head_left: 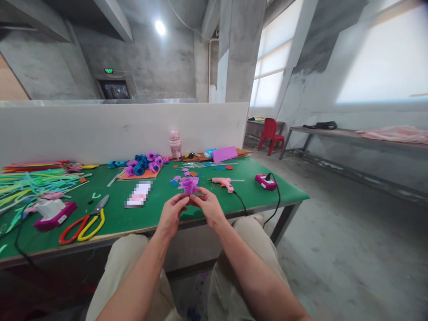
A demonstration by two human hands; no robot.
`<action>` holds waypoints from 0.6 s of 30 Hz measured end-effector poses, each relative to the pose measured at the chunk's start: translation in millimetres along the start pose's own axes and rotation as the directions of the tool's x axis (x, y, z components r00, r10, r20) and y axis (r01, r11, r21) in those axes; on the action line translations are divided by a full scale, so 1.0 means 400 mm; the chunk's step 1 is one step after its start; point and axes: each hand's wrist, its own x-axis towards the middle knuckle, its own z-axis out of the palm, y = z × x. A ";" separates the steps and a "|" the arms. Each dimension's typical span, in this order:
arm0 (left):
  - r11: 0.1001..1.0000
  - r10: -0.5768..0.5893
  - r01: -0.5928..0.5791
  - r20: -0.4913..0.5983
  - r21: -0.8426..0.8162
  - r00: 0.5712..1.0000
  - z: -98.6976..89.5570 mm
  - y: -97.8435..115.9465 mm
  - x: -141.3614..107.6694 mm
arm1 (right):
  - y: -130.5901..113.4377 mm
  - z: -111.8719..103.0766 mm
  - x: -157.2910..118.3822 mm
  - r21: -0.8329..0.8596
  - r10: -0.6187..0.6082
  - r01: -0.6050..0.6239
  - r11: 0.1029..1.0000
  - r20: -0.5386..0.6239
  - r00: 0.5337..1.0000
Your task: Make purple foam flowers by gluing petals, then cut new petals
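Observation:
A purple paper flower [189,184] is held up over the front edge of the green table [117,218]. My left hand [172,213] pinches its base from the left, fingers closed. From the other side my right hand [207,205] grips the same base, its thumb and fingertips close to the left ones. Loose purple and blue petals [175,180] lie just behind the flower. To the right of my hands rests a pink glue gun [224,183] with a clear glue stick in its back. Finished-looking purple and blue flowers [142,165] are heaped on an orange sheet.
Red-and-yellow-handled scissors [87,225] and a blurred-out phone-like rectangle [139,194] lie left. Purple power strips [266,182] sit at both sides, with black cords. Colourful pipe-cleaner-like strips [36,183] cover the far left. A pink bottle [174,145] stands by the white partition [100,129].

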 end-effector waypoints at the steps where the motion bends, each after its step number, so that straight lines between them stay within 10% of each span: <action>1: 1.000 0.013 -0.013 -0.011 0.017 1.000 0.001 -0.003 0.001 | 0.002 0.000 0.001 -0.013 -0.017 0.018 1.000 0.012 1.000; 18: 0.997 -0.009 -0.005 -0.163 -0.083 0.987 0.004 -0.009 0.012 | 0.018 -0.023 0.016 -0.303 -0.116 0.112 0.946 0.003 0.993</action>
